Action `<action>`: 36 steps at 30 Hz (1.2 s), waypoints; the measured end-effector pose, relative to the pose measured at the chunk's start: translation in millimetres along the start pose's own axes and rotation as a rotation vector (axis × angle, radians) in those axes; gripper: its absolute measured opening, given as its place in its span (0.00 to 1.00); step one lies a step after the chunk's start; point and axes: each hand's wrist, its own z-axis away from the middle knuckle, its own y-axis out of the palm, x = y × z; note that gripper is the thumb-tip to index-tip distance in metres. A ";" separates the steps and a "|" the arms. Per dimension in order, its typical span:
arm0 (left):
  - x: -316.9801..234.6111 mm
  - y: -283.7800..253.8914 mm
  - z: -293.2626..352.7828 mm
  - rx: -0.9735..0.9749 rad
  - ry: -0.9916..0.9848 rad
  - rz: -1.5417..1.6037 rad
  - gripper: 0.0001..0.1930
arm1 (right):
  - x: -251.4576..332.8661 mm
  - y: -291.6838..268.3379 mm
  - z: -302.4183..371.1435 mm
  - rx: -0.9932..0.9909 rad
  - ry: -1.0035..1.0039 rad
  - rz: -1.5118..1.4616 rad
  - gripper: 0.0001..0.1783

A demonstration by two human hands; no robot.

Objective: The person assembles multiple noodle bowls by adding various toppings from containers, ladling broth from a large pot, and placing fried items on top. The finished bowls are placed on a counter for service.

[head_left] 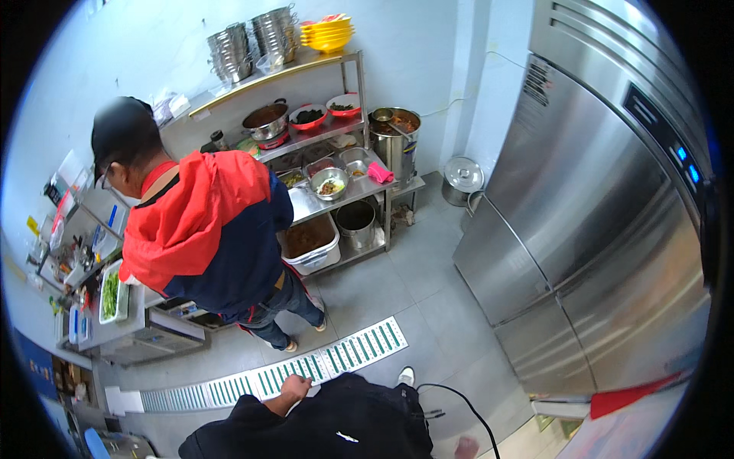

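My left hand (297,388) comes out of a black sleeve in front of my body, above the slotted floor drain. Its fingers look curled together; whatever they hold, if anything, is too small or hidden to name. My right hand cannot be made out; a blurred pinkish patch (466,447) shows at the lower edge. The front of my black jacket (336,421) fills the lower middle, with a black cable (474,413) running down beside it. Ahead, a person (206,222) in a red and navy jacket and dark cap stands turned away at a counter.
A steel shelf rack (306,57) carries pots, yellow bowls (326,34) and food containers. Near it stand a tall stockpot (395,145) and a lidded pot (463,177). A large steel fridge (596,214) takes up the right. The drain grate (290,375) crosses the tiled floor. Greens fill a tray (113,291) at left.
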 end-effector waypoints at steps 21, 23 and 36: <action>-308.7 -56.2 -422.5 -0.173 -0.055 0.641 0.17 | 767.0 -130.9 -517.3 0.287 -0.329 -0.320 0.12; -350.5 -110.0 -456.2 -0.091 -0.080 0.864 0.12 | 834.7 -132.1 -533.1 0.215 -0.400 -0.032 0.19; -488.9 -96.6 -373.9 -0.633 -0.776 1.435 0.13 | 1207.9 -35.1 -750.7 0.761 -0.309 0.134 0.30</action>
